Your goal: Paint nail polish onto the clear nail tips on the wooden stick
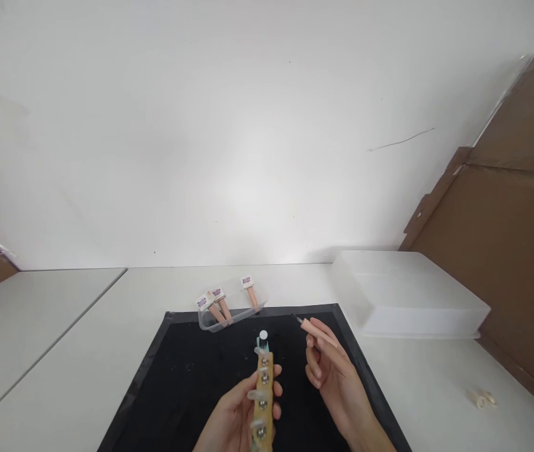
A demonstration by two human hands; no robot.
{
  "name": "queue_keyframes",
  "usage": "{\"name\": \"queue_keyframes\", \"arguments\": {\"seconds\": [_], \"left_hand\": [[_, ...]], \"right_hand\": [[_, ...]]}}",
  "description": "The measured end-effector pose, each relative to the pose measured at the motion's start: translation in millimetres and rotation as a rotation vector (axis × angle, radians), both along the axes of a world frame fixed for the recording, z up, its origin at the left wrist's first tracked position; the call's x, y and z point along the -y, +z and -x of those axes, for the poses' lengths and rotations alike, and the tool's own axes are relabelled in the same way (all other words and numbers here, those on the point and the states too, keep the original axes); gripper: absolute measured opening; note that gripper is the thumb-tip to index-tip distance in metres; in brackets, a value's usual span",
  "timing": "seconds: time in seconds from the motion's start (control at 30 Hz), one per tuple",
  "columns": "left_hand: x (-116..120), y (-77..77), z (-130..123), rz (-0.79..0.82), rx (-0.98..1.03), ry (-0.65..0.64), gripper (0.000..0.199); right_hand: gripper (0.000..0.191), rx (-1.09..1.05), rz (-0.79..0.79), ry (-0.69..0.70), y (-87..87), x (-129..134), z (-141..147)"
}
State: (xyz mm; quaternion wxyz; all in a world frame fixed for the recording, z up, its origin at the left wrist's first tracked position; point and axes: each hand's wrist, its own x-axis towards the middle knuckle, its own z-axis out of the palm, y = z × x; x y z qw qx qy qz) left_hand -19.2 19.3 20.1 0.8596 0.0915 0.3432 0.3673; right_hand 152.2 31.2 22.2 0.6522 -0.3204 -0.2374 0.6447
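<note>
My left hand (234, 411) is closed around a yellow bar (263, 417) that points away from me. Several round metal studs and clear, nail-shaped tips sit along the bar. Just past its far end shows a small dark piece with a round white top (263, 336); whether it is joined to the bar I cannot tell. Between the fingers of my right hand (337, 383) is a nail polish brush (316, 330) with a peach handle, its dark tip pointing up and left. The brush is apart from the bar.
A black mat (177, 370) lies under both hands. At its far edge a clear tray (208, 328) holds peach tubes with labelled tops (250, 294). To the right are a white box (417, 301), small cream rings (480, 398) and a cardboard panel (506, 251). A white wall rises behind.
</note>
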Motion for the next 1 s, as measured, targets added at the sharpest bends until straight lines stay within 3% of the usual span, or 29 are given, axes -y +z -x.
{"name": "queue_keyframes", "arguments": {"seconds": [0.17,0.6,1.0], "left_hand": [[-3.5,1.1,-0.2,0.021,0.037,0.05,0.026],[9.6,-5.4,-10.1,-0.051,0.051,-0.115,0.025],[12.8,-10.3,-13.8,-0.054,0.009,-0.076,0.026]], "right_hand": [[0.026,-0.044,-0.029,0.035,1.1,2.4,2.1],[0.027,0.01,0.002,0.1,1.4,7.7,8.1],[0.03,0.139,0.048,0.132,-2.0,7.9,9.6]]}}
